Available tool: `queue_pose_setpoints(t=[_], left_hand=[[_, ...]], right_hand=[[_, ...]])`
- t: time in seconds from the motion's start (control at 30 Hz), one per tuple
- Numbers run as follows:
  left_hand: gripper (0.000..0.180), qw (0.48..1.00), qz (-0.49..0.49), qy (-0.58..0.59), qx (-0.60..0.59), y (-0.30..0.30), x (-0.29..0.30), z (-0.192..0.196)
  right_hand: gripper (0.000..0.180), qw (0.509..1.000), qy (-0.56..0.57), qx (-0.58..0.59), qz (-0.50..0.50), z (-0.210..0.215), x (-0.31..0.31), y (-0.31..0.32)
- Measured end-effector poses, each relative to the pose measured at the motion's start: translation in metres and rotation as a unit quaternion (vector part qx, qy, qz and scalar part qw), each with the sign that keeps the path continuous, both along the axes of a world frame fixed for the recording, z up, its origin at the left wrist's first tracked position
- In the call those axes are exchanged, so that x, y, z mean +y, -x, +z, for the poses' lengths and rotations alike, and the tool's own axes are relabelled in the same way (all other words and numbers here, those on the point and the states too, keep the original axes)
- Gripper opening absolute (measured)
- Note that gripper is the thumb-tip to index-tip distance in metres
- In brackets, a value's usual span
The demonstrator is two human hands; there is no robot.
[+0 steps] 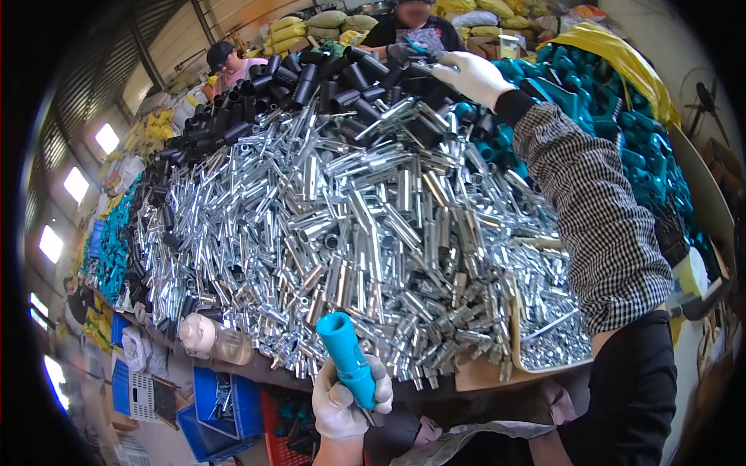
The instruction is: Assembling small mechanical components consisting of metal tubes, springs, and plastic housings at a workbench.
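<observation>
In the lower middle, my left hand (pixel 334 408), in a white glove, wraps round a teal tube-shaped housing (pixel 346 357). Its open round end tilts up and away from me. My right hand (pixel 478 78), also gloved in white, stretches to the far side of the heap. Its fingers close on a black tube (pixel 420 71) among others of that kind, partly hidden by the glove. Below both hands' reach lies a large heap of shiny metal tubes and rods (pixel 350 210). Black tubes (pixel 307 85) are piled behind it.
Teal tool housings (pixel 575 101) fill the right side beside a yellow sack (pixel 614 54). A tray of small metal parts (pixel 544 361) sits near right. A clear bottle (pixel 217 340) lies at the near left edge, above blue crates (pixel 225 404). Two people (pixel 412 31) work across the heap.
</observation>
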State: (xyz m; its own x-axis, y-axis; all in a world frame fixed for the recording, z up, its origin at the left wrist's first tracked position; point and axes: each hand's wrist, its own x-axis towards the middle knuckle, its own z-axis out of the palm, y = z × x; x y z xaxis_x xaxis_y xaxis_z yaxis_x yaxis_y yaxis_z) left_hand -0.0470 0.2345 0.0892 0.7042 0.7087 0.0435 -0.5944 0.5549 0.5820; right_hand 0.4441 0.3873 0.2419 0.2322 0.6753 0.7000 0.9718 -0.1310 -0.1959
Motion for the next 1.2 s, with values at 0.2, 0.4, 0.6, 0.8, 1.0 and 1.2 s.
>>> queue_pose_setpoints(t=[0.2, 0.4, 0.6, 0.8, 1.0, 1.2], left_hand=[[0.067, 0.999, 0.015, 0.02, -0.034, 0.006, 0.021, -0.004], [0.046, 0.992, 0.009, -0.093, -0.082, 0.03, 0.04, -0.022], [0.049, 0.994, 0.038, 0.026, -0.099, 0.045, 0.036, -0.028], [0.043, 0.988, 0.034, -0.042, -0.142, 0.024, 0.037, -0.041], [0.041, 0.995, -0.006, -0.043, -0.09, 0.016, 0.017, -0.034], [0.056, 0.994, -0.042, 0.036, 0.09, 0.007, -0.032, -0.017]], right_hand=[[0.085, 0.998, 0.056, 0.03, 0.027, 0.021, 0.092, 0.012], [0.091, 0.996, 0.039, 0.063, 0.053, 0.045, 0.164, 0.024], [0.082, 0.96, 0.208, 0.104, 0.154, 0.034, 0.197, -0.004], [0.036, 0.877, 0.31, -0.3, 0.214, 0.039, 0.148, -0.016], [0.055, 0.932, 0.305, -0.035, 0.191, 0.021, 0.083, 0.028], [0.047, 0.956, 0.245, 0.0, 0.163, -0.019, -0.028, 0.053]])
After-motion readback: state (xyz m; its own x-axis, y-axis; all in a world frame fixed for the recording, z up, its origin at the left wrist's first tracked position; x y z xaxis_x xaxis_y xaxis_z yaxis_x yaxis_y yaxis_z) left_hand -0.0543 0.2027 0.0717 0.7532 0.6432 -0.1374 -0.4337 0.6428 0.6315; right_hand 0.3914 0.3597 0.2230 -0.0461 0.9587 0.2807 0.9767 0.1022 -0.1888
